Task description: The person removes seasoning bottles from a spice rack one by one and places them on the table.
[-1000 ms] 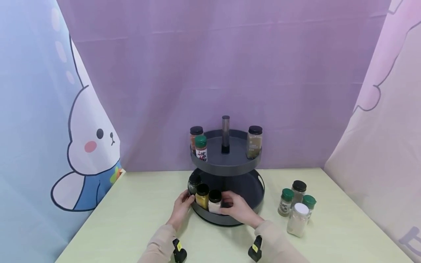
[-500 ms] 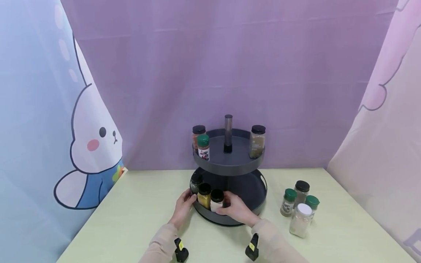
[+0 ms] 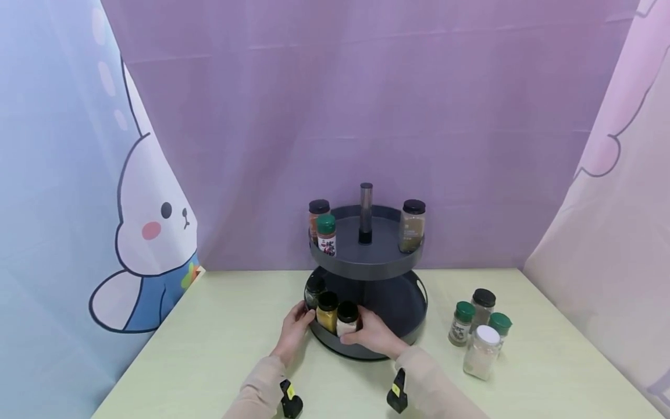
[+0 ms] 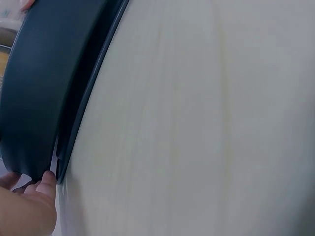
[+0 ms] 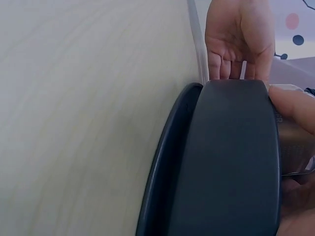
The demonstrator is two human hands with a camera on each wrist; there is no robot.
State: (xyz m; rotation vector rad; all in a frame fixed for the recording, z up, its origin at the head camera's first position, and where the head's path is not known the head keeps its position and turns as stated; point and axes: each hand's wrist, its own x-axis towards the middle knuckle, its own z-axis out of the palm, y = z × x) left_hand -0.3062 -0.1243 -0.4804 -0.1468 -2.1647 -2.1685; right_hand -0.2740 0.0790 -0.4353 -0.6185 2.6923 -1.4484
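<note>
A dark two-tier turntable (image 3: pixel 368 270) stands on the table. In the head view my right hand (image 3: pixel 378 333) holds a black-lidded spice jar (image 3: pixel 348 327) with pale contents, thumb in front and fingers behind, inside the lower tray's front wall. Left of it in that tray are a yellow spice jar (image 3: pixel 327 319) and a dark spice jar (image 3: pixel 313 291). My left hand (image 3: pixel 294 331) grips the lower tray at its left edge. The left wrist view shows that hand's fingers (image 4: pixel 48 183) at the end of the tray's wall (image 4: pixel 44 83). Part of the held jar (image 5: pixel 294 147) shows beside my right thumb.
The upper tier bears a green-lidded jar (image 3: pixel 327 235), an orange-filled jar (image 3: pixel 317 220) and a black-lidded jar (image 3: pixel 412 227). On the table to the right stand a white-lidded jar (image 3: pixel 481 353) and several more jars. A purple curtain (image 3: pixel 335 116) hangs behind.
The head view has shifted slightly, so everything sits a little further right in it. My right hand has edged left with the pale jar, closer to the yellow one. My left hand keeps its grip.
</note>
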